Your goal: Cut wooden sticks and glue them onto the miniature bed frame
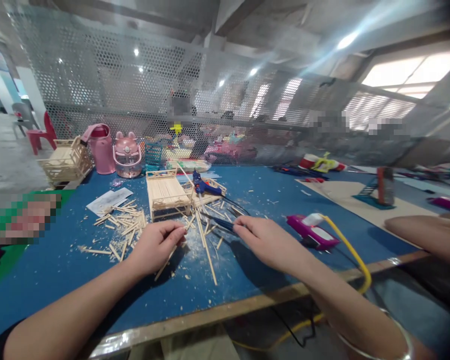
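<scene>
Between the thumb and fingers of my left hand [156,245] is a thin wooden stick [165,264], slanting down toward the table's front edge. My right hand [264,241] grips a dark, slim tool [219,222] whose tip points left, toward the sticks. Just behind my left hand stands a small bed-like frame of wooden sticks [168,192]. A blue glue gun [204,185] rests at the frame's right side. Short cut sticks [129,224] lie in a loose pile left of centre, and longer sticks [209,255] lie between my hands.
Pink bottles [103,150] and a stacked wooden piece [65,160] stand at the back left. A purple device [312,233] with a yellow cable [350,250] lies right of my right hand. Another person's arm [422,232] reaches in from the right. Perforated metal screen [116,90] runs behind the table.
</scene>
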{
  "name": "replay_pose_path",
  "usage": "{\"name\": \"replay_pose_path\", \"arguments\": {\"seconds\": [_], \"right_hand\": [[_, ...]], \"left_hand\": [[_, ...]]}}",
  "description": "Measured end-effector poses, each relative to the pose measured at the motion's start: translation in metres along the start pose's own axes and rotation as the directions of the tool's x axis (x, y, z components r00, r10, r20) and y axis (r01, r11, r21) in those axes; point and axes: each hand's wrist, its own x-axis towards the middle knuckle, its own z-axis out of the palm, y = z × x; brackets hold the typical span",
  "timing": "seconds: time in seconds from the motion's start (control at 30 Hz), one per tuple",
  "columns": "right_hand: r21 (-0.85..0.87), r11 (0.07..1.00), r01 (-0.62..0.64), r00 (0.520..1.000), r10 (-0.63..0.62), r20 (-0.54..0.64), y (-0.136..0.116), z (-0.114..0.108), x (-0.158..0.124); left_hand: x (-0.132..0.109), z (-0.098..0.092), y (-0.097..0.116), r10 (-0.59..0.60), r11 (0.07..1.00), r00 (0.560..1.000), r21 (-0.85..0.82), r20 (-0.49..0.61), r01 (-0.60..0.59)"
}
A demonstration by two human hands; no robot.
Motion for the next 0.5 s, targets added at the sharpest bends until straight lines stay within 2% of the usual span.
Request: {"name": "replay_pose_path", "arguments": {"seconds": [0.1,0.2,0.27,0.33,0.4,0.5], "right_hand": [[0.103,0.995,0.016,0.997,-0.009,-0.075,0.005,-0.013,-0.003],[0.328,0.945,0.019,0.994,0.017,-0.106,0.009,-0.018,-0.008],[0.544,0.839,0.022,0.996,0.030,-0.087,0.010,-0.015,-0.010],[0.724,0.689,0.024,0.998,0.030,-0.061,0.008,-0.009,-0.010],[0.831,0.557,0.008,0.999,0.023,-0.025,0.005,-0.002,-0.008],[0.908,0.418,-0.031,0.999,-0.002,0.035,-0.001,0.008,-0.004]], "left_hand": [[-0.001,0.001,0.000,0.061,0.998,0.998,0.014,0.011,-0.061],[-0.003,0.004,0.002,0.119,0.993,0.991,-0.033,0.054,-0.117],[-0.005,0.006,0.004,0.109,0.992,0.988,-0.079,0.109,-0.101],[-0.006,0.007,0.006,0.082,0.991,0.988,-0.117,0.130,-0.067],[-0.006,0.007,0.006,0.051,0.989,0.993,-0.145,0.102,-0.036],[-0.004,0.005,0.004,0.012,0.980,0.998,-0.199,0.060,0.000]]}}
